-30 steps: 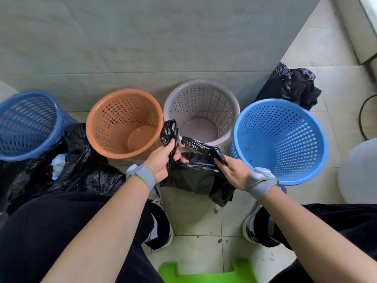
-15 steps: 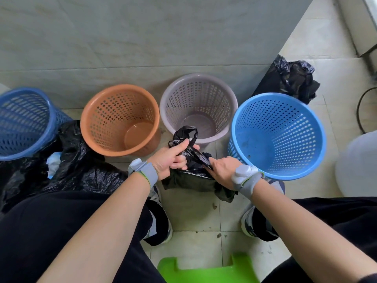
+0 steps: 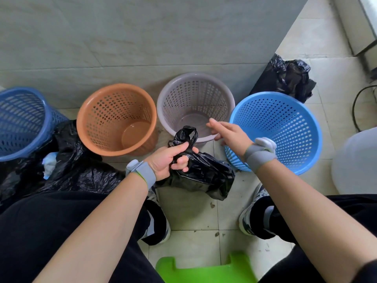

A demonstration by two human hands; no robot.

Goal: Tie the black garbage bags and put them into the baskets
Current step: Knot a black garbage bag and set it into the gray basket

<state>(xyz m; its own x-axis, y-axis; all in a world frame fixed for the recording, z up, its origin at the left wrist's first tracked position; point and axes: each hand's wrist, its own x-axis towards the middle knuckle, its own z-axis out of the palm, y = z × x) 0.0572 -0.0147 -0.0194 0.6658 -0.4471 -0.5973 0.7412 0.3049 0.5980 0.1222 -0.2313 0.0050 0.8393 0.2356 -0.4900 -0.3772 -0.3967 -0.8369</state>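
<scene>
Left hand (image 3: 171, 160): fingers and thumb curled tight round the bag's neck. The grip pins the gathered plastic so the twist cannot slacken.
Right hand (image 3: 230, 133): fingers spread apart, holding nothing, above the near rim of the grey basket. Judged to be positioned to take the loose end.
Bag (image 3: 206, 176): black and slack, its body resting on the floor between the feet, just in front of the grey basket. It is not in any basket.
Neck (image 3: 186, 133): a loop stands above the left fist. Whether a knot is finished cannot be told.
Grey basket (image 3: 193, 94): upright, nothing inside, nearest the bag, so the likely destination.
Orange basket (image 3: 114, 111): just left of the grey one, nothing inside.
Blue basket (image 3: 285, 123): at the right, nothing inside.
Dark basket (image 3: 18, 119): far left.
Pile (image 3: 77, 166): more black bags on the floor, touching the dark basket and close to the left arm. Judged to be awaiting tying.
Spare bags (image 3: 289, 76): against the wall behind the blue basket.
Step in hand: tying, with basketing not yet done.
Risk: the plastic is thin and slippery, so the loop may pull out unless drawn snug.
</scene>
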